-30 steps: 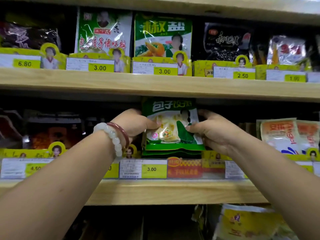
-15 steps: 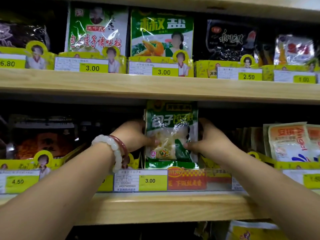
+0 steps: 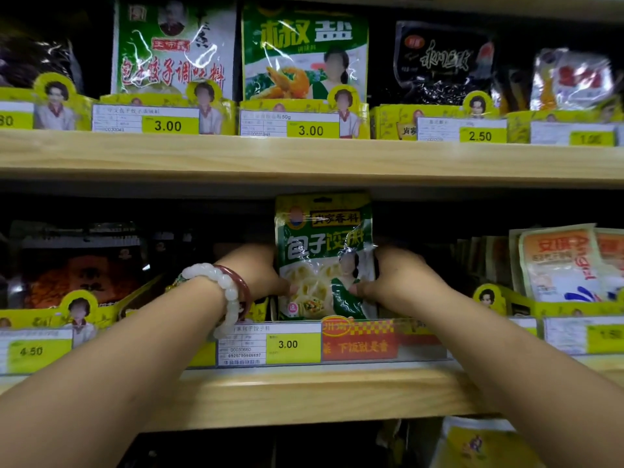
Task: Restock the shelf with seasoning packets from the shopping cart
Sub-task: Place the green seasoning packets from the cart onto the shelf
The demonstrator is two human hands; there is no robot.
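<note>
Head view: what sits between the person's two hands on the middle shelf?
In the head view, the green dumpling seasoning packet stands upright between the left hand and the right hand, which grip its side edges.

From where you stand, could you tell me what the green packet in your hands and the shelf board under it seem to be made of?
The green packet looks like glossy printed plastic film: it crinkles and throws sharp white glints. The shelf board looks like pale wood or a wood-grain laminate, matte, with faint grain lines; which one I cannot tell.

Yellow price tags (image 3: pixel 293 344) line the shelf's front edge; a white bead bracelet (image 3: pixel 227 295) and a red bangle (image 3: pixel 243 292) circle one wrist.
</note>
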